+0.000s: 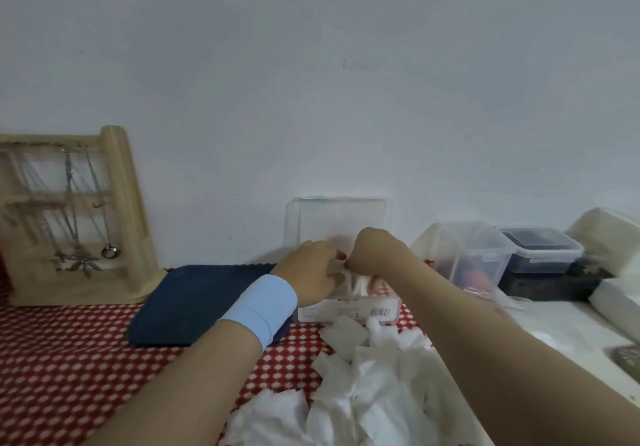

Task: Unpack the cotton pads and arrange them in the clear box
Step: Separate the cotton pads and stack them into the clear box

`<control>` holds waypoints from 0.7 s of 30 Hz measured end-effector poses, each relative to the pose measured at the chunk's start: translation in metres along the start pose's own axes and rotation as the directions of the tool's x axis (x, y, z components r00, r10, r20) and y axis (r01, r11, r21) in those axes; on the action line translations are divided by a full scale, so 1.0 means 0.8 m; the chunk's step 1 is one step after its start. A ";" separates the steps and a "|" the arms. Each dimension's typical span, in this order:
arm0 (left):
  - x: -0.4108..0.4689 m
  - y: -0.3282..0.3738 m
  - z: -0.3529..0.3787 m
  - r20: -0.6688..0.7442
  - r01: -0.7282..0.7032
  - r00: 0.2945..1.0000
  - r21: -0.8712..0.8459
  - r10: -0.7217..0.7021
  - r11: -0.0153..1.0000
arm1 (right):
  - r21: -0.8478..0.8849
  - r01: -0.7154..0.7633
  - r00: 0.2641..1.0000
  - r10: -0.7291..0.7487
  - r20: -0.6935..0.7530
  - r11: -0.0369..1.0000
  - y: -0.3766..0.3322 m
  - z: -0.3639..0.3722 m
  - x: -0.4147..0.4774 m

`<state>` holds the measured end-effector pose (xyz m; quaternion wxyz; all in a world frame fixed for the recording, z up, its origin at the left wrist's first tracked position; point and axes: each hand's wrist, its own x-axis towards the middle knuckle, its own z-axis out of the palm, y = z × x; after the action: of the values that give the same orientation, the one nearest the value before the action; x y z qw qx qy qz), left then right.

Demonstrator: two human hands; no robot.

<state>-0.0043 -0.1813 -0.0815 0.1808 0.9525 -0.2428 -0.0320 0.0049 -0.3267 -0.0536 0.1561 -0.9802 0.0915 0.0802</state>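
I see both grips meeting at mid-frame, knuckles almost touching. My left grip (310, 267) has its fingers curled and pinches one end of a small white cotton pad (336, 267). My right grip (375, 251) is bunched tight with its fingertips on the other end of the same pad. The pad is blurred, so I cannot tell its shape.

Directly beneath the two grips sits the clear box (346, 308), a barcode label on its near wall. Its lid (337, 218) stands up open just behind the grips, against the wall. Under the right grip, a few standing pads (360, 284) show inside the box.

Nearer to me than the grips, between the forearms, lies a heap of loose pads (367, 386), spilling over the red-and-white cloth (69, 359) that covers the table (554, 327).

A pale blue wristband (263, 308) wraps the wrist behind the left grip. Just beside that grip on its outer side is a dark blue tray (194, 303), and farther out that way a wooden stand (117, 217) hung with necklaces (72, 203).

On the outer side of the right grip stands a clear tub (474, 255), and touching it a dark-lidded tub (540, 248).
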 end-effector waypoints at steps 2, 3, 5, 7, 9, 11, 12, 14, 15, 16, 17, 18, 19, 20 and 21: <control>-0.008 -0.002 0.001 -0.007 -0.006 1.000 -0.018 0.006 1.000 | 0.222 -0.087 0.983 0.047 0.178 0.971 0.000 -0.006 0.000; -0.013 -0.002 0.000 0.002 -0.009 1.000 -0.021 0.010 1.000 | 0.316 -0.134 0.974 0.066 0.217 0.939 0.002 -0.010 0.000; -0.020 0.000 0.000 0.052 -0.023 0.998 0.010 0.023 1.000 | 0.433 -0.192 0.968 0.098 0.230 0.881 0.010 -0.019 0.001; -0.024 0.001 0.000 0.107 -0.037 0.994 0.043 0.032 0.998 | 0.512 -0.218 0.966 0.110 0.234 0.831 0.016 -0.022 -0.001; -0.024 -0.001 0.003 0.123 -0.028 0.992 0.066 0.019 0.997 | 0.576 -0.240 0.960 0.104 0.260 0.781 0.017 -0.018 -0.005; -0.021 -0.004 0.008 0.097 -0.018 0.995 0.103 0.008 0.995 | 0.634 -0.266 0.948 0.079 0.308 0.726 0.014 -0.012 -0.008; -0.021 -0.003 0.009 0.091 -0.019 0.996 0.115 0.008 0.993 | 0.652 -0.277 0.941 0.063 0.331 0.706 0.013 -0.009 -0.009; -0.022 0.000 0.012 0.120 -0.023 0.993 0.118 0.009 0.993 | 0.676 -0.276 0.940 0.047 0.337 0.683 0.013 -0.008 -0.011; -0.022 0.002 0.012 0.138 -0.027 0.990 0.124 0.009 0.992 | 0.689 -0.273 0.943 0.043 0.331 0.671 0.013 -0.008 -0.013; -0.023 0.004 0.011 0.145 -0.034 0.989 0.130 0.015 0.991 | 0.702 -0.272 0.943 0.036 0.331 0.659 0.012 -0.007 -0.016; -0.023 0.004 0.010 0.145 -0.042 0.989 0.129 0.023 0.991 | 0.707 -0.267 0.942 0.022 0.335 0.655 0.011 -0.005 -0.018; -0.023 0.004 0.009 0.143 -0.052 0.989 0.119 0.035 0.992 | 0.701 -0.259 0.941 0.011 0.338 0.665 0.010 -0.002 -0.021; -0.022 0.002 0.008 0.136 -0.057 0.990 0.100 0.043 0.993 | 0.685 -0.248 0.942 0.007 0.334 0.685 0.009 0.001 -0.023; -0.024 0.001 0.006 0.122 -0.054 0.992 0.074 0.044 0.996 | 0.667 -0.233 0.945 0.005 0.326 0.707 0.008 0.001 -0.025; -0.026 0.000 0.003 0.104 -0.043 0.994 0.047 0.038 0.998 | 0.651 -0.221 0.948 0.004 0.318 0.726 0.007 0.000 -0.026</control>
<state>-0.0231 -0.1722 -0.0843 0.1453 0.9487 -0.2718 -0.0713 -0.0162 -0.3288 -0.0511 0.5095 -0.8244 0.1501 0.1956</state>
